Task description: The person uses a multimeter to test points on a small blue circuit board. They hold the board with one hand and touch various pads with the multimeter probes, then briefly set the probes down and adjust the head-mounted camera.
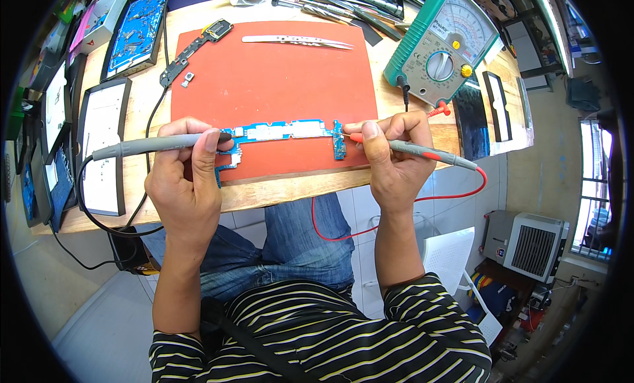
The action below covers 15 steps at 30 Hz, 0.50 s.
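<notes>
A long blue circuit board (284, 130) with silvery shields lies along the near edge of the orange-red mat (277, 86). My left hand (185, 175) is closed on a grey test probe (142, 146) with a black collar, its tip at the board's left end. In my right hand (399, 162) is a second grey test probe (432, 153) with red parts, pinched between thumb and fingers. Its red tip points at the small blue section (339, 142) at the board's right end. Whether either tip touches metal, I cannot tell.
A green-framed analog multimeter (446, 53) stands tilted at the far right. White tweezers (297, 41), a black phone part (195, 53) and a tiny camera module (187, 78) lie on the mat. Several hand tools (350, 10) line the back; black-rimmed trays (105, 145) sit left.
</notes>
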Each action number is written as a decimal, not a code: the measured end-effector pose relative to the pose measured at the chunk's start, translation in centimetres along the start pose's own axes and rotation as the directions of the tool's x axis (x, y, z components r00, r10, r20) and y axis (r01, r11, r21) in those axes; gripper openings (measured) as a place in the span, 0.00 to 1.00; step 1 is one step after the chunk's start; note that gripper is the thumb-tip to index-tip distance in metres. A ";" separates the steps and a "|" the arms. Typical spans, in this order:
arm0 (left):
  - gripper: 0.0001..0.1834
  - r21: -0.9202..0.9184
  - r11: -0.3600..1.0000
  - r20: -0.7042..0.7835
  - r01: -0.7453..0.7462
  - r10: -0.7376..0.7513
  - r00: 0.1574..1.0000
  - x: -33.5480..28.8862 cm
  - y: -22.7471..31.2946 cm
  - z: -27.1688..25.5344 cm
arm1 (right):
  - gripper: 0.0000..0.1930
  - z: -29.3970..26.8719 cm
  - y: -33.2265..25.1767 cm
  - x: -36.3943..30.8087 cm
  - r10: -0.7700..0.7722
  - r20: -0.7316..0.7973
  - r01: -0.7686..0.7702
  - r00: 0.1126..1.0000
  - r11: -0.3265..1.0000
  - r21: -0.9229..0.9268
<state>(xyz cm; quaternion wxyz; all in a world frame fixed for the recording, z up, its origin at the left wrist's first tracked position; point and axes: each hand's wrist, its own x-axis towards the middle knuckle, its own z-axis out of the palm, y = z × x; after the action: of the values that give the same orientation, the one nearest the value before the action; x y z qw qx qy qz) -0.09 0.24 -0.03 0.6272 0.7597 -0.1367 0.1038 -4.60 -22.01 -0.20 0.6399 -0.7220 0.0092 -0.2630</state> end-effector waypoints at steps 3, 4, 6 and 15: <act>0.06 0.007 1.000 -0.003 0.004 -0.004 1.000 0.0 0.0 0.0 | 0.12 0.0 0.0 0.0 0.010 -0.001 -0.010 1.000 1.000 0.000; 0.06 0.007 1.000 0.002 0.000 0.000 1.000 0.0 0.0 0.0 | 0.12 0.0 0.1 0.0 0.002 0.000 -0.002 1.000 1.000 0.002; 0.06 0.008 1.000 -0.014 0.010 -0.010 1.000 -0.1 0.0 0.0 | 0.12 0.0 0.1 0.0 0.007 -0.010 -0.007 1.000 1.000 0.005; 0.06 0.015 1.000 0.001 -0.002 0.002 1.000 0.0 0.1 0.0 | 0.12 0.0 0.0 0.0 0.009 -0.016 -0.009 1.000 1.000 0.003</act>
<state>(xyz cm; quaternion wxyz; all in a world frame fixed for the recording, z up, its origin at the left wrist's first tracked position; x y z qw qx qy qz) -0.11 0.23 0.02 0.6211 0.7645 -0.1368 0.1051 -4.56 -22.01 -0.22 0.6422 -0.7188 0.0170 -0.2659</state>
